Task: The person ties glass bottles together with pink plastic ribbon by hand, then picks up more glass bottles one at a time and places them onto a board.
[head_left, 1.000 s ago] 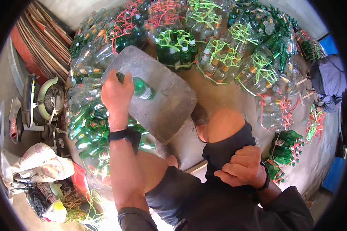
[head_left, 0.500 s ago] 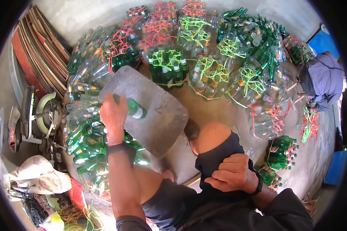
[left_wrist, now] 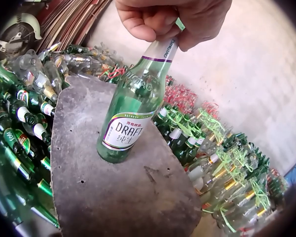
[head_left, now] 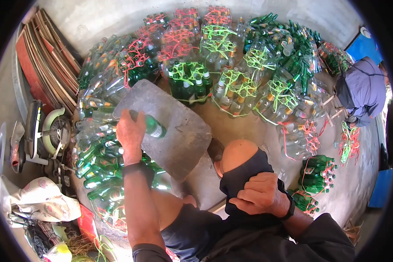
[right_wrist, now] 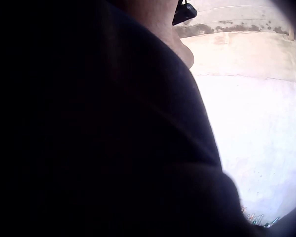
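Observation:
A green glass beer bottle [left_wrist: 129, 113] with a white "DRAFT" label stands on a worn, dark grey board [left_wrist: 89, 197], leaning slightly in the left wrist view. My left hand [head_left: 130, 131] grips its neck from above, thumb and fingers curled round it. In the left wrist view, those fingers [left_wrist: 138, 27] cover the bottle's mouth. My right hand [head_left: 257, 195] rests on the dark shorts over my right thigh, fingers curled in, with nothing visible in it. The right wrist view is mostly filled by dark cloth, and that hand is hidden there.
Loose green bottles [head_left: 102, 161] lie heaped left of the board. Beyond it stand bottle bundles tied with green string [head_left: 188, 83] and red string [head_left: 175, 43]. More tied green bottles [head_left: 317, 174] lie at right. Stacked sheets [head_left: 48, 65] and a wheeled frame [head_left: 54, 131] are far left.
The head view has tilted, so the scene sits lower in it. The left hand keeps its grip on the bottle at about the same spot on the board; the right hand stays on the thigh.

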Demonstrator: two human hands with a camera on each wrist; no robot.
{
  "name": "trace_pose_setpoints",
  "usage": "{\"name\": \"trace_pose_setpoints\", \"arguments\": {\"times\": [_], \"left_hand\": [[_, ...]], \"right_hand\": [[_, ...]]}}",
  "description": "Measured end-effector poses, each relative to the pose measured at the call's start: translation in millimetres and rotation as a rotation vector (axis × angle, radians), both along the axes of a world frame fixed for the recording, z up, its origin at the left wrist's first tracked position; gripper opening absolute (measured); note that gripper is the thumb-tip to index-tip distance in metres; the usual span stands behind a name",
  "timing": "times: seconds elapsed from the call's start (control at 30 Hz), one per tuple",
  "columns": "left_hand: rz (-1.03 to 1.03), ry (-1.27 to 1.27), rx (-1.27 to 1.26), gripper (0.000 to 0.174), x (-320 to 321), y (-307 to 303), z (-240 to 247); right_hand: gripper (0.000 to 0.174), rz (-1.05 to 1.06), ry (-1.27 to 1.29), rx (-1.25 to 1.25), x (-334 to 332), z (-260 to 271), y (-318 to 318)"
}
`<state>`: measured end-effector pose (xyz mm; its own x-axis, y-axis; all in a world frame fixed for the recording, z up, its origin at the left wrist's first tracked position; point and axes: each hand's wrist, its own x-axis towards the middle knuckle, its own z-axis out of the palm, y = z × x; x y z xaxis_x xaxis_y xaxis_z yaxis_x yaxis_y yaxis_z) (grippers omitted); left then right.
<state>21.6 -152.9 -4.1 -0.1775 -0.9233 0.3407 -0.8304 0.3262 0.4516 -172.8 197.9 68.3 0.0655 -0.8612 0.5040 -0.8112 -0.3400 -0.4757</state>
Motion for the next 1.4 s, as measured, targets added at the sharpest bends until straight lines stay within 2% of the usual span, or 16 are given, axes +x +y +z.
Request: {"name": "trace_pose_setpoints", "arguments": {"times": [0.43,0.93,1.2,1.23,1.4], "left_hand": [[0.015,-0.008,0.025,0.041,0,0,4],[0.170,0.047,-0.030,0.047,30,-54,-5],[0.207,0.047,-0.033,0.041,30,-70,-2],[0.222,0.048,-0.026,0.050,28,-70,-1],[0.232,0.100,-0.015,0.051,23,-75,-4]], "right_hand": [[0.027,-0.032,0.016,-0.011,-1,-9,2],[0.029,0.015,0.019,0.063,2,-6,1],[0.030,0.034,0.017,0.118,3,-1,-4],[0.030,0.040,0.016,0.121,4,-2,-1],[0.024,-0.009,0.028,0.179,4,-4,6]]}}
